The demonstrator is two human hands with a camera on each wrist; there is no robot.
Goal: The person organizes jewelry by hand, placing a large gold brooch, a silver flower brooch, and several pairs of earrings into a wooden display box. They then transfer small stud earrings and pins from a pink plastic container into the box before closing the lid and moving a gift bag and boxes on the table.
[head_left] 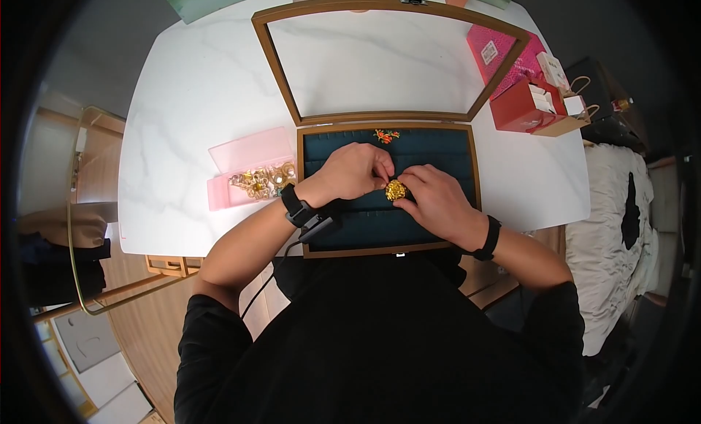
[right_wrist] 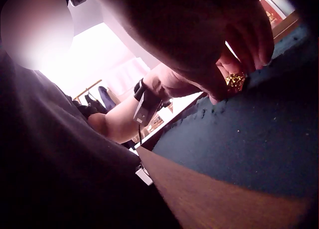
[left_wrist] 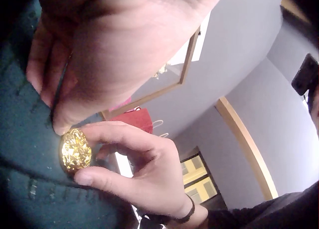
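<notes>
A round gold ornament (head_left: 395, 190) lies low over the dark teal lining (head_left: 350, 227) of a wooden display case (head_left: 476, 161). My right hand (head_left: 440, 205) pinches it between thumb and fingers; in the left wrist view the right thumb and forefinger flank the crumpled gold surface (left_wrist: 76, 151). My left hand (head_left: 350, 172) is just left of it, fingers bent down at the lining, their tips beside the ornament. Whether the left fingers grip anything is hidden. Near the case's back edge sits a red and gold floral piece (head_left: 386, 136).
The case's glass lid (head_left: 303, 120) stands raised behind. On the left is an open pink box (head_left: 219, 194) filled with gold jewellery (head_left: 255, 183). A red gift bag (head_left: 515, 113) and a pink box (head_left: 482, 44) stand at the back right. A cable (head_left: 266, 281) hangs from the left wrist.
</notes>
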